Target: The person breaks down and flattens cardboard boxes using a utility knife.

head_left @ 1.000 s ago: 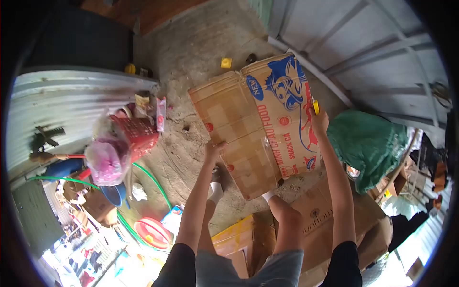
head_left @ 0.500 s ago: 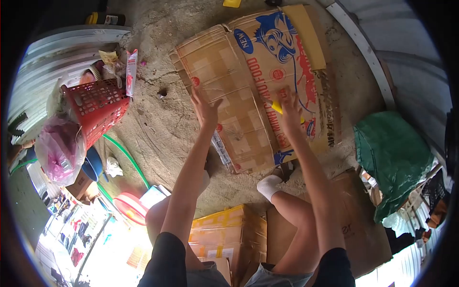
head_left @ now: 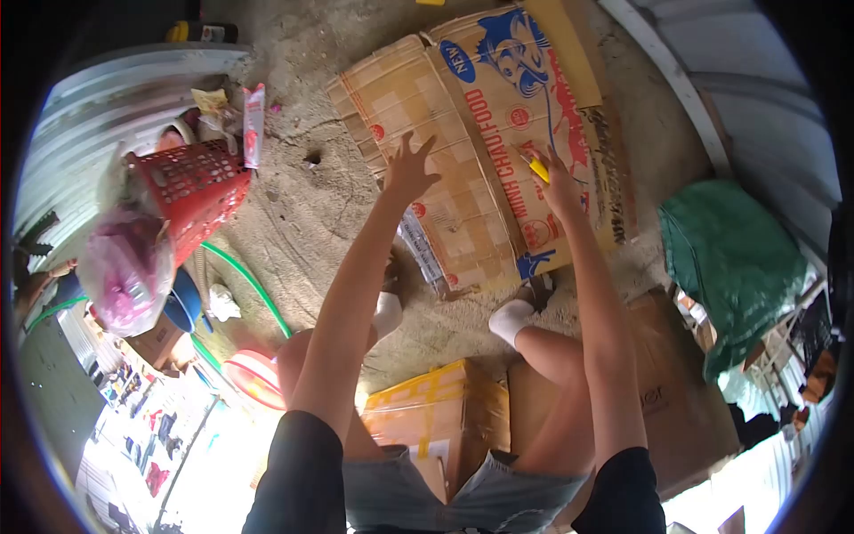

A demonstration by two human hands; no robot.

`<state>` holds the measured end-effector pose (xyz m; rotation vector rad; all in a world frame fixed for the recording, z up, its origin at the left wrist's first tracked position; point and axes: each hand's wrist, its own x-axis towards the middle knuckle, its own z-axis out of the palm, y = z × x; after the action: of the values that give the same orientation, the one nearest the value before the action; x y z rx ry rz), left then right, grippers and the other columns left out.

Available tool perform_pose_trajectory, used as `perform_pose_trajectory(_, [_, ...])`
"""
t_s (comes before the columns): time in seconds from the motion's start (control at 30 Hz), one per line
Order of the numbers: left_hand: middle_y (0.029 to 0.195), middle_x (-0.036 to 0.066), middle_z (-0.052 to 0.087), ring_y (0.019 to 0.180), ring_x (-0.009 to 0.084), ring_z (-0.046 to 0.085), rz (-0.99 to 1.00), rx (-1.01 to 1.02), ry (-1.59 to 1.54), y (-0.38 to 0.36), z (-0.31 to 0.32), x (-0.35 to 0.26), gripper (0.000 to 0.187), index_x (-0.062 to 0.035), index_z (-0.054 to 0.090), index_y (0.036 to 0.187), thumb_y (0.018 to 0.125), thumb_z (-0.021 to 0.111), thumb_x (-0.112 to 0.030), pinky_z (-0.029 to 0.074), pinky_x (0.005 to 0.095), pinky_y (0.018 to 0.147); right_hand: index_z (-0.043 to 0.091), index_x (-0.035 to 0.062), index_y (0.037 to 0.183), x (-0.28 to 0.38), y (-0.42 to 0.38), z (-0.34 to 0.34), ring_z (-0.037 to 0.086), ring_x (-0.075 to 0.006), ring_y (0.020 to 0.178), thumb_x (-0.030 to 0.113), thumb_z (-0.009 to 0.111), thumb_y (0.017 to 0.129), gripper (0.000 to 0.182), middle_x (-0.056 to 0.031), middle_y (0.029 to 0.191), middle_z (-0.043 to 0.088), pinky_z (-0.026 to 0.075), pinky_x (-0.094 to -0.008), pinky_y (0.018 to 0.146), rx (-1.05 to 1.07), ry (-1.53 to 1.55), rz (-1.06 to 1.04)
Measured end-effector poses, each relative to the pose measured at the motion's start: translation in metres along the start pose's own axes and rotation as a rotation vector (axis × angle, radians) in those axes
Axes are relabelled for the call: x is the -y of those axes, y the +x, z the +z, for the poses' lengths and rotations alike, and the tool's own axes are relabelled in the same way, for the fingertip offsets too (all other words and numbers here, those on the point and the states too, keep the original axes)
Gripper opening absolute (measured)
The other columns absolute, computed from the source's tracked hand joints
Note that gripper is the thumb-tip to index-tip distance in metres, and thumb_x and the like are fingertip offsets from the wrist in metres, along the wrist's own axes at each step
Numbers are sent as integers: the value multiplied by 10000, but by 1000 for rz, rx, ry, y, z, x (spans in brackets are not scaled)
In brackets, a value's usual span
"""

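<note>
A flattened brown cardboard box (head_left: 480,196) with red lettering and a blue fish print lies on the sandy ground in front of me. My left hand (head_left: 409,172) is over its plain left panel, fingers spread, holding nothing. In my right hand (head_left: 563,189) is a yellow utility knife (head_left: 539,169), gripped above the printed panel with its tip pointing up and left. The knife's lower end is hidden in my fingers. A grey printed strip (head_left: 418,245) shows at the cardboard's lower left edge.
A taped carton (head_left: 445,405) sits between my legs, with another brown cardboard piece (head_left: 680,392) at the right. On the left are a red plastic basket (head_left: 209,209), a pink bag (head_left: 129,276) and a green hose (head_left: 249,280). A green tarp (head_left: 729,258) hangs at the right.
My left hand has shifted right over the panel, its fingers more spread. The right hand has turned, so more of the yellow knife shows. The camera view has moved slightly.
</note>
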<state>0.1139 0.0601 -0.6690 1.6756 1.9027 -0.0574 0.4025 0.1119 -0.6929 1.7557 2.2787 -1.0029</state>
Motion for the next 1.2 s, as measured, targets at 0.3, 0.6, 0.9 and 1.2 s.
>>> perform_pose_trajectory(0.3, [988,152,572,884,312,567,11,339,-195,-270,-143,-44,419,-192,446,1157,744,480,-132,454,423,737,542,2,935,80,-261,-160,557,-383,748,288,573,761,336,-208,760,583,439,-427,641,-304,327,622])
perform_pose_trajectory(0.6, [826,120,614,819,271,592,533,551,210,-417,-242,-115,357,-145,516,1059,708,507,-209,442,419,689,637,26,750,184,-548,-167,606,-334,715,256,596,676,245,-174,662,610,473,-399,640,-609,760,1338])
perform_pose_trajectory(0.9, [778,144,621,718,254,610,282,603,203,-349,-294,-74,284,-72,569,953,685,524,-155,472,338,655,553,90,976,226,-752,-93,567,-333,779,247,539,769,261,-107,948,497,457,-439,646,-1117,471,2020])
perform_pose_trajectory(1.2, [695,82,593,560,162,562,434,797,292,-322,-239,-251,208,-28,575,898,751,512,-161,439,276,503,520,76,1026,211,-864,-48,568,-349,795,363,562,758,395,-166,1044,472,471,-434,668,-1216,653,2439])
